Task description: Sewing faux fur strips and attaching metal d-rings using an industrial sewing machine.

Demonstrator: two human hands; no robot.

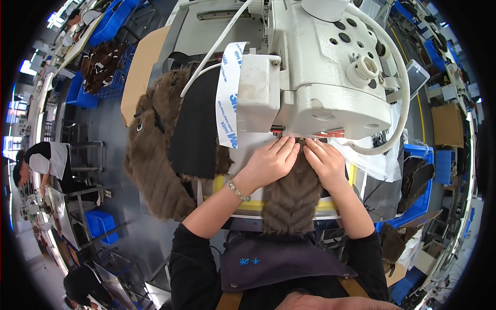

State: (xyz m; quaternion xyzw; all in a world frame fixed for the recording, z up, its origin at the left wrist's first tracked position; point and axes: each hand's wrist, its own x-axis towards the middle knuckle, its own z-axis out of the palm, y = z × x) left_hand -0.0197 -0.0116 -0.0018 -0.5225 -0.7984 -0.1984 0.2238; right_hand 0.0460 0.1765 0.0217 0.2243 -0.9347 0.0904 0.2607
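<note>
A strip of brown fur (292, 201) with a chevron pattern runs from under the white sewing machine (330, 108) down over the table's front edge. My left hand (271, 161), with a beaded bracelet at its wrist, lies on the strip's left side with its fingers stretched toward the machine head. On the right side my right hand (326, 161) rests in the same way, fingers straight and tips close to the head. Both hands press on the fur rather than wrap round it. The machine head hides the needle area and some fingertips.
Left of the machine lies a larger brown fur piece (160, 144) beside black cloth (199, 124). A white tape strip (229, 98) hangs from the machine. Blue bins (426, 191) with fur stand at the right. A cable (398, 129) loops beside the head. Another person (49, 163) works at the far left.
</note>
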